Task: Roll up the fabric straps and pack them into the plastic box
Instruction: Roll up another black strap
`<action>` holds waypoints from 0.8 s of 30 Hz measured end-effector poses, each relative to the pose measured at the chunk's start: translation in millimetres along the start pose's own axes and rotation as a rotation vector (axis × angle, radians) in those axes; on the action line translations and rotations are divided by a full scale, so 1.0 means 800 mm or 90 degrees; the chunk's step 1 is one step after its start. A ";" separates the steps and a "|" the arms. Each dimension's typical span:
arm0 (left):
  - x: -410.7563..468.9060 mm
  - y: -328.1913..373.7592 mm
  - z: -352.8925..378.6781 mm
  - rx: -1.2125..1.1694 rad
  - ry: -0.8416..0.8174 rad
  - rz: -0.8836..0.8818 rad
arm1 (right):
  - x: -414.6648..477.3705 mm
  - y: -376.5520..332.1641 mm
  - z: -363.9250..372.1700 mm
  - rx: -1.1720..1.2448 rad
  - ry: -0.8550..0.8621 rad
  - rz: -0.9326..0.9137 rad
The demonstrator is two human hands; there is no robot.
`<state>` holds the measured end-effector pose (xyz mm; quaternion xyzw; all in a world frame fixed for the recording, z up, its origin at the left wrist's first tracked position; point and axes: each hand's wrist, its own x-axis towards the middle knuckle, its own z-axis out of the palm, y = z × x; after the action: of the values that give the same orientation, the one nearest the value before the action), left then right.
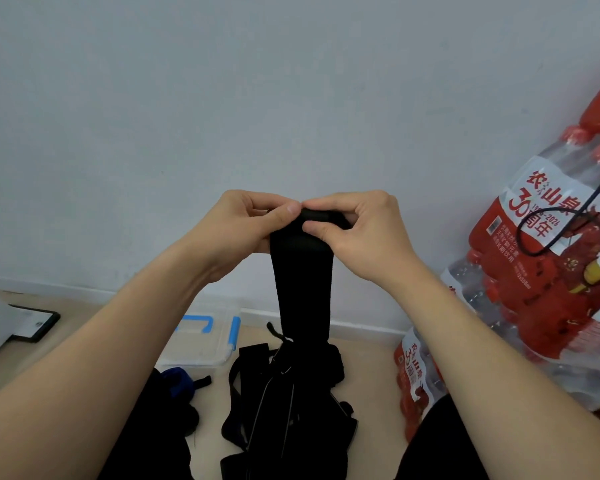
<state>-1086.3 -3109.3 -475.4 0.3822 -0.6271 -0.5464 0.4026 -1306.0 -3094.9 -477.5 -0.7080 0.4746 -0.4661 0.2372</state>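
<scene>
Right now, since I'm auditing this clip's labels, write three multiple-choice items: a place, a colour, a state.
1. The plastic box sits: A) on the floor by the wall B) on a shelf C) in a lap
2. Its latches are: A) red B) blue C) green
3. The held strap is: A) fully rolled B) rolled at top, rest hanging C) flat on the floor
Answers: 1A, floor under it; 2B, blue clips show; 3B, left hand and right hand pinch a small roll.
</scene>
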 end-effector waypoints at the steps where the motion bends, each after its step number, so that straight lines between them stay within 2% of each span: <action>1: 0.000 -0.001 -0.001 -0.003 0.011 0.008 | -0.001 0.000 -0.001 -0.003 -0.013 -0.006; 4: 0.000 -0.004 -0.004 0.001 0.034 0.025 | 0.001 0.004 -0.008 0.079 -0.051 0.034; 7: -0.001 -0.001 -0.002 0.010 0.066 0.032 | 0.004 0.006 -0.011 0.109 -0.038 0.076; 11: -0.001 0.003 -0.002 0.049 0.034 0.051 | 0.005 0.003 -0.010 0.144 0.023 0.044; 14: -0.002 0.006 0.005 0.100 0.002 0.042 | 0.003 0.003 -0.010 0.141 0.019 0.037; 20: -0.002 0.001 0.009 0.053 0.053 0.109 | 0.002 0.006 -0.012 0.184 -0.009 0.071; 24: -0.002 0.000 0.010 0.079 0.089 0.120 | 0.001 0.007 -0.011 0.163 -0.037 0.070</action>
<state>-1093.0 -3105.1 -476.1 0.3825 -0.6635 -0.4384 0.4705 -1316.2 -3097.2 -477.4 -0.6580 0.4425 -0.4883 0.3645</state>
